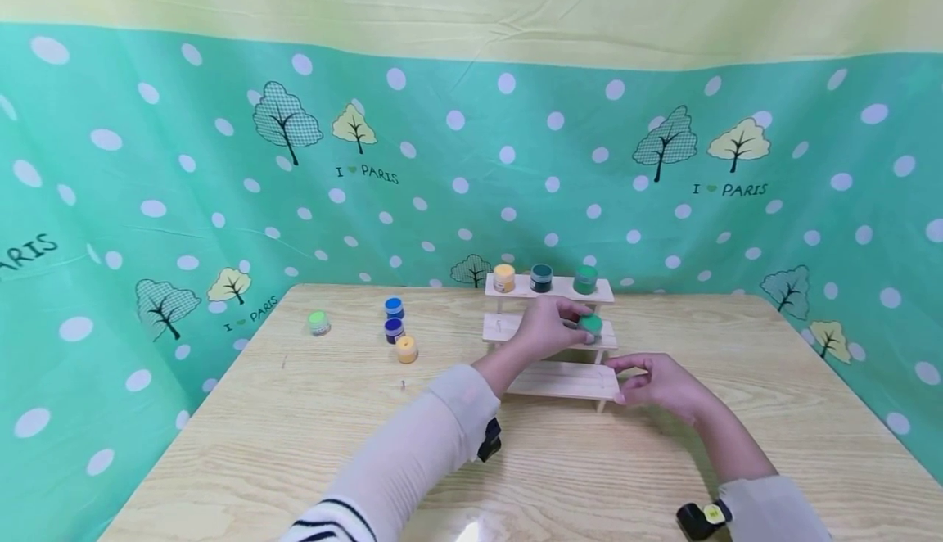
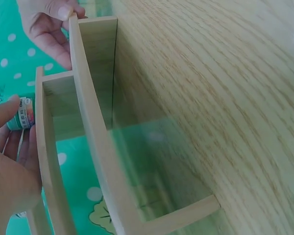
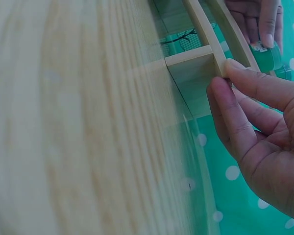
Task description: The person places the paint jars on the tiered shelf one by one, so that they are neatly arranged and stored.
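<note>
Left hand [image 1: 547, 331]: fingers holding green jar [image 1: 591, 327] at right end of middle step of wooden rack [image 1: 557, 379]. Right hand [image 1: 663, 386]: fingers pinching right end of bottom step. Rack near far edge of desk [image 1: 250, 444]. Along top step, left to right: pale orange jar [image 1: 504, 279], dark teal jar [image 1: 541, 279], second green jar [image 1: 585, 281]. Toward desk's far left corner: light green jar [image 1: 318, 324]; right of it, blue jar [image 1: 394, 309], dark blue jar [image 1: 394, 331], orange jar [image 1: 407, 350].
</note>
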